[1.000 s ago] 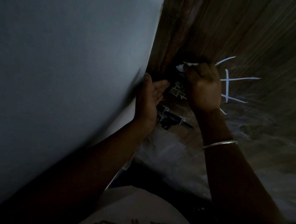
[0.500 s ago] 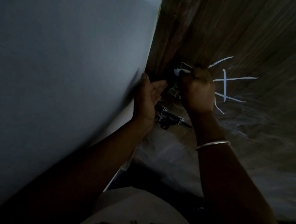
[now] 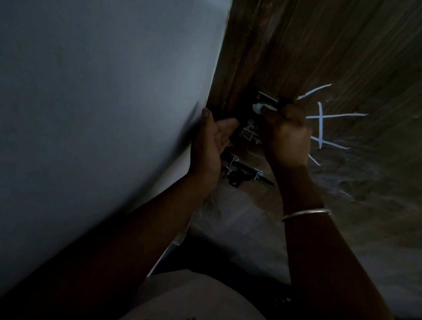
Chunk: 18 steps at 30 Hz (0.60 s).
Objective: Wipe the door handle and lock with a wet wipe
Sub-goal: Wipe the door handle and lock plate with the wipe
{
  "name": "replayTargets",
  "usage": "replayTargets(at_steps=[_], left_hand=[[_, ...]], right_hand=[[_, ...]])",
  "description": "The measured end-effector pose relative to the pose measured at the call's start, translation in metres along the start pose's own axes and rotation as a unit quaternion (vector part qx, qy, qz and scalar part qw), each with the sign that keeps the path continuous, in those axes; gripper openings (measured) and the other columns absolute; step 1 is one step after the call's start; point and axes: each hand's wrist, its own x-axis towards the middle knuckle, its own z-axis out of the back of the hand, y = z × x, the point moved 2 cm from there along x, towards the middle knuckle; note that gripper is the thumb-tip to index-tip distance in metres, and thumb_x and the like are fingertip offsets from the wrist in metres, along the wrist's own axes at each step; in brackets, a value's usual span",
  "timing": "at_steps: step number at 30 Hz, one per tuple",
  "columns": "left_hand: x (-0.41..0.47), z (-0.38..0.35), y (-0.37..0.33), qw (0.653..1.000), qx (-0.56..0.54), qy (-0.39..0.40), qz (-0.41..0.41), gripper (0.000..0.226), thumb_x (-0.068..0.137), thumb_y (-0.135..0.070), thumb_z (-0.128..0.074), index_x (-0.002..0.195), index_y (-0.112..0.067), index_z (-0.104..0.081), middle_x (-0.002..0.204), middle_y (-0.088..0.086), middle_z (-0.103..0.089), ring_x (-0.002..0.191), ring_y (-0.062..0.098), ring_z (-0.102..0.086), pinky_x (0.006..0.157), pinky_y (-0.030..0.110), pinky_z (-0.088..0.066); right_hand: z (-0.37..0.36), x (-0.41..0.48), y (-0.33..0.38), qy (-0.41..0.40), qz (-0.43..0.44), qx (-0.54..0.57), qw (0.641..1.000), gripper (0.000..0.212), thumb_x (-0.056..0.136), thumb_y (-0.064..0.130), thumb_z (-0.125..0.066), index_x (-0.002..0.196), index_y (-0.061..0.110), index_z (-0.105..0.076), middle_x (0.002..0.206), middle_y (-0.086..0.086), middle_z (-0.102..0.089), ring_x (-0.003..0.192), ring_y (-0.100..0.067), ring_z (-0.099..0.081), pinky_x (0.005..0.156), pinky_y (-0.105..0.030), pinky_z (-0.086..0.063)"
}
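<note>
Rubbing the upper lock fitting (image 3: 265, 98) on the door (image 3: 345, 56), the right hand (image 3: 287, 134) clenches the wet wipe (image 3: 257, 109) in curled fingers. The left hand (image 3: 210, 146) rests loose and empty at the wall (image 3: 81, 94) edge. The lower bolt (image 3: 245, 174) looks yet to do, I'd say.

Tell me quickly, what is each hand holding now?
Left hand: open, resting against the wall.
Right hand: closed on the wet wipe, at the upper latch.

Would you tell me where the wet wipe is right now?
In the head view, the wet wipe sits in the right hand, against the upper metal fitting on the door.
</note>
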Motion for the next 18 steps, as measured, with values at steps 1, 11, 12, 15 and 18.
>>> replayTargets(at_steps=[1, 11, 12, 15, 18], left_hand=[[0.0, 0.0, 0.0, 1.0, 0.0, -0.001, 0.0, 0.071, 0.095, -0.049, -0.006, 0.119, -0.004, -0.056, 0.129, 0.016, -0.056, 0.121, 0.021, -0.052, 0.111, 0.036, -0.032], [0.0, -0.004, 0.001, 1.0, -0.003, -0.001, 0.002, 0.071, 0.095, -0.05, -0.007, 0.12, -0.005, -0.056, 0.129, 0.015, -0.056, 0.12, 0.021, -0.052, 0.11, 0.035, -0.033], [0.0, -0.004, 0.001, 1.0, 0.0, -0.001, 0.0, 0.071, 0.095, -0.05, -0.007, 0.12, -0.004, -0.056, 0.129, 0.016, -0.056, 0.121, 0.021, -0.051, 0.109, 0.034, -0.034], [0.003, -0.005, 0.002, 1.0, 0.006, 0.0, 0.003, 0.072, 0.095, -0.05, -0.007, 0.119, -0.004, -0.056, 0.128, 0.016, -0.057, 0.12, 0.022, -0.052, 0.106, 0.031, -0.035], [0.004, -0.006, 0.001, 1.0, 0.003, 0.0, 0.006, 0.072, 0.095, -0.051, -0.008, 0.118, -0.005, -0.057, 0.128, 0.015, -0.057, 0.118, 0.021, -0.053, 0.105, 0.031, -0.035]], right_hand=[[0.001, 0.001, 0.0, -0.003, -0.005, 0.001, 1.0, 0.014, 0.083, 0.014, -0.062, 0.079, 0.006, -0.072, 0.073, -0.015, -0.065, 0.063, -0.032, -0.063, 0.051, -0.03, -0.052], [-0.012, 0.001, 0.002, 0.088, 0.016, -0.023, 0.996, 0.003, 0.072, 0.006, -0.074, 0.072, 0.007, -0.071, 0.071, -0.013, -0.065, 0.06, -0.029, -0.063, 0.048, -0.023, -0.045], [-0.01, 0.0, 0.001, 0.098, 0.009, -0.017, 0.995, 0.002, 0.073, 0.005, -0.073, 0.072, 0.006, -0.071, 0.073, -0.014, -0.065, 0.061, -0.03, -0.063, 0.049, -0.024, -0.046], [-0.002, 0.001, -0.006, 0.09, -0.025, 0.015, 0.996, 0.004, 0.076, 0.007, -0.069, 0.076, 0.003, -0.071, 0.078, -0.018, -0.066, 0.065, -0.034, -0.064, 0.052, -0.03, -0.051], [0.005, 0.006, -0.005, 0.077, -0.039, 0.019, 0.996, 0.009, 0.08, 0.012, -0.066, 0.078, 0.006, -0.072, 0.075, -0.016, -0.065, 0.064, -0.033, -0.064, 0.052, -0.031, -0.051]])
